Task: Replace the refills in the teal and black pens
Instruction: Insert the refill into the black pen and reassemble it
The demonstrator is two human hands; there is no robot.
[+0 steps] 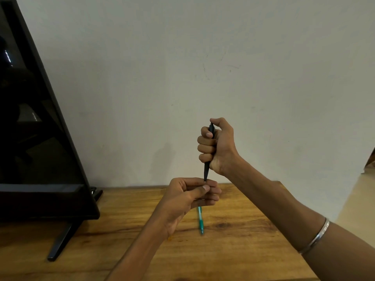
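Fingers (pixel 206 148) of the right hand (pixel 216 147): curled in a fist round the black pen (pixel 207 169), thumb laid over its upper end. The pen is held nearly upright at the centre of the frame, tip downward, raised above the table.

Left hand (pixel 190 194): set directly below, thumb and forefinger pinched together at the pen's tip; the remaining fingers are curled in beneath. Whether a refill is gripped between thumb and forefinger cannot be told, the part being too thin and hidden.

Teal pen (pixel 200 220): laid flat on the wooden table (pixel 233 250), lower centre of the frame, just beneath the left hand, its upper end hidden by the fingers, its tip pointed toward the bottom edge. It is touched by neither hand.

Bracelet (pixel 316 238): silver band, worn on the right forearm, lower right of the frame.

Monitor (pixel 36 128): dark screen, left side of the frame, tilted, carried on a black stand (pixel 60 242) resting on the table.

Wall (pixel 203 57): pale, lightly scuffed, filling the upper frame behind the table.
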